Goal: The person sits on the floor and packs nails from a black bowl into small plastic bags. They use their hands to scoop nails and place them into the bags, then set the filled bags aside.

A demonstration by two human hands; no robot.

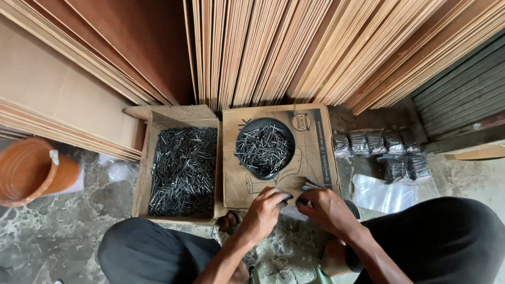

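Observation:
My left hand point(264, 211) and my right hand point(324, 209) meet at the near edge of a flattened cardboard sheet point(315, 158). Together they grip a small bundle of dark nails point(311, 185), partly hidden by the fingers; whether a plastic bag is around it I cannot tell. A black bowl point(243, 158) heaped with nails sits on the cardboard just beyond my hands. To the left stands an open cardboard box point(141, 179) filled with loose dark nails point(184, 171).
Several clear packets of nails point(381, 150) lie at the right, with empty plastic bags point(381, 193) beside them. An orange bucket point(29, 169) stands at the far left. Plywood sheets point(294, 47) lean at the back. My black-trousered knees point(436, 236) flank the stone floor.

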